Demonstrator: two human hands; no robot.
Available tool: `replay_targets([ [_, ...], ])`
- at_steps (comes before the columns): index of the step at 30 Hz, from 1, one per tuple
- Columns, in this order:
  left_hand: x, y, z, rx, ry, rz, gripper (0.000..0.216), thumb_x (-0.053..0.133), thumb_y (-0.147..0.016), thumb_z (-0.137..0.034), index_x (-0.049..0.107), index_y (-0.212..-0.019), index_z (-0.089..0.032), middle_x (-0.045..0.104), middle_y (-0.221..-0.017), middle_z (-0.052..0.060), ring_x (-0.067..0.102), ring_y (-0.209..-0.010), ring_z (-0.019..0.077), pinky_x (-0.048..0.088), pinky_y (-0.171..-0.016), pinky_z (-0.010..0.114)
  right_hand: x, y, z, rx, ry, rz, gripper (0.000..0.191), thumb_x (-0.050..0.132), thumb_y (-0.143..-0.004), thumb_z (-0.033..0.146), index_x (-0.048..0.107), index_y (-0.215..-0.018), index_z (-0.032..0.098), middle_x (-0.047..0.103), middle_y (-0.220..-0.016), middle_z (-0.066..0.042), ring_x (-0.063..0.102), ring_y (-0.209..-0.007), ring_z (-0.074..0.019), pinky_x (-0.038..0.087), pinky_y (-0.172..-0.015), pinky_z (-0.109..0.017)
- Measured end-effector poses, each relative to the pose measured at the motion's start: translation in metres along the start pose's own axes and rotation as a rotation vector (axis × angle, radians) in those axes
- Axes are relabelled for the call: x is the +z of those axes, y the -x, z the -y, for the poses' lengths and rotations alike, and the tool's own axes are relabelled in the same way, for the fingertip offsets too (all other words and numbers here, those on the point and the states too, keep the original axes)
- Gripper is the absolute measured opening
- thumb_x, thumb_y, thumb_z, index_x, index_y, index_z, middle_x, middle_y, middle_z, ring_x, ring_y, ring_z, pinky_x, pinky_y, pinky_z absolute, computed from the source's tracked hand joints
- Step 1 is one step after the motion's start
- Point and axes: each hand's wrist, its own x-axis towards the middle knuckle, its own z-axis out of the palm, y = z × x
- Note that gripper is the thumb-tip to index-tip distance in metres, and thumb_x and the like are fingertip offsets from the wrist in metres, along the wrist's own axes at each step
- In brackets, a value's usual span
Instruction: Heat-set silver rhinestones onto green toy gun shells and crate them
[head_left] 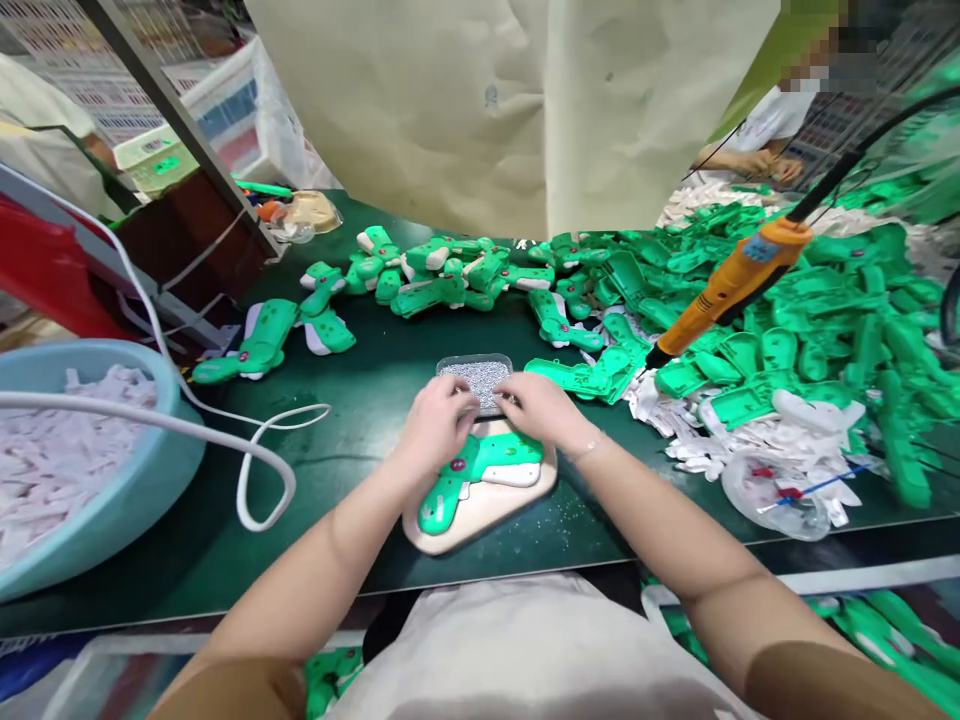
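Many green casings (829, 300) crowd the dark table (360, 385) near a hanging sheet (487, 120).

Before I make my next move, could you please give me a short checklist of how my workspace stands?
1. Green piece lying on the pale board: ok.
2. Tray of small silvery bits within reach: ok, just beyond the board.
3. Left grip holding something: cannot tell, its fingertips are at the tray.
4. Right grip holding something: cannot tell, blurred.
5. Orange tool away from both grips: ok, to their right.
6. Table free of specks: not ok, some lie right of the board.
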Motion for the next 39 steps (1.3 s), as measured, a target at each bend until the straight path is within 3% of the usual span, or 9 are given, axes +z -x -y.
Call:
replay_targets([
  [4,-0.002,-0.054,0.003,-0.154,-0.167,0.135,0.013,0.065,-0.084,-0.018,0.077,-0.088,-0.019,0.074,-0.101,0.011,0.066,-0.103,0.0297,0.047,-0.089,0.039,-0.001,-0.052,0.005,0.193,0.224,0.249,0.015,0.06,-0.09,0.016,0.076,-0.091,0.015,0.076,-0.098,-0.015,0.063,-0.108,-0.0298,0.038,-0.093,-0.039],
  [7,0.004,-0.067,0.011,-0.154,-0.162,0.169,0.009,0.068,-0.079,-0.016,0.076,-0.079,-0.02,0.077,-0.09,0.008,0.069,-0.095,0.0284,0.046,-0.085,0.037,0.003,-0.056,0.006,0.22,0.224,0.259,0.023,0.052,-0.093,0.013,0.075,-0.094,0.016,0.077,-0.098,-0.014,0.066,-0.103,-0.0277,0.037,-0.093,-0.039],
  [12,0.006,-0.058,0.022,-0.097,-0.115,0.154,0.022,0.057,-0.088,-0.019,0.078,-0.087,-0.023,0.079,-0.101,0.006,0.07,-0.101,0.0258,0.045,-0.083,0.035,0.009,-0.038,0.003,0.237,0.122,0.128,0.032,0.043,-0.098,0.012,0.071,-0.114,0.015,0.073,-0.118,-0.014,0.065,-0.11,-0.0256,0.038,-0.09,-0.036],
  [15,0.007,-0.057,0.022,-0.08,-0.091,0.14,0.024,0.057,-0.085,-0.017,0.08,-0.09,-0.023,0.08,-0.1,0.006,0.07,-0.101,0.0265,0.046,-0.084,0.035,0.014,-0.031,0.004,0.227,0.083,0.074,0.036,0.042,-0.097,0.009,0.07,-0.118,0.015,0.074,-0.119,-0.014,0.065,-0.112,-0.0262,0.038,-0.094,-0.038],
  [20,0.002,-0.053,0.015,-0.081,-0.028,0.092,0.023,0.061,-0.08,-0.015,0.08,-0.092,-0.021,0.08,-0.097,0.005,0.071,-0.096,0.0246,0.048,-0.083,0.033,0.019,-0.024,0.001,0.278,0.0,-0.043,0.035,0.046,-0.093,0.009,0.072,-0.116,0.014,0.074,-0.115,-0.016,0.066,-0.109,-0.0273,0.043,-0.094,-0.039],
  [26,-0.005,-0.008,-0.002,-0.075,0.244,0.078,0.017,0.065,-0.079,-0.017,0.08,-0.084,-0.024,0.079,-0.084,0.001,0.072,-0.08,0.0203,0.05,-0.072,0.028,0.02,-0.015,-0.015,0.203,-0.154,-0.138,0.021,0.055,-0.09,0.011,0.074,-0.094,0.019,0.076,-0.099,-0.009,0.068,-0.095,-0.0229,0.048,-0.089,-0.035],
  [32,0.014,0.02,-0.022,0.109,0.034,0.055,0.022,0.059,-0.086,-0.013,0.078,-0.077,-0.02,0.077,-0.084,0.005,0.07,-0.08,0.0219,0.048,-0.071,0.032,0.016,-0.004,-0.017,0.146,-0.2,-0.198,0.01,0.064,-0.086,0.014,0.07,-0.082,0.019,0.075,-0.092,-0.008,0.068,-0.093,-0.0239,0.049,-0.088,-0.038],
  [35,0.017,0.02,-0.025,0.13,-0.055,0.063,0.024,0.058,-0.089,-0.014,0.076,-0.074,-0.019,0.074,-0.078,0.006,0.067,-0.076,0.0216,0.045,-0.068,0.032,0.007,0.016,-0.02,0.112,-0.276,-0.225,0.01,0.063,-0.086,0.015,0.069,-0.079,0.02,0.074,-0.088,-0.007,0.068,-0.088,-0.0222,0.051,-0.084,-0.036],
  [39,0.015,0.024,-0.03,0.213,-0.159,0.108,0.025,0.054,-0.09,-0.014,0.074,-0.075,-0.017,0.069,-0.077,0.008,0.062,-0.07,0.0209,0.042,-0.066,0.034,-0.001,0.048,-0.027,0.047,-0.36,-0.162,0.011,0.063,-0.086,0.016,0.068,-0.077,0.021,0.073,-0.084,-0.006,0.068,-0.083,-0.0202,0.053,-0.079,-0.034],
])
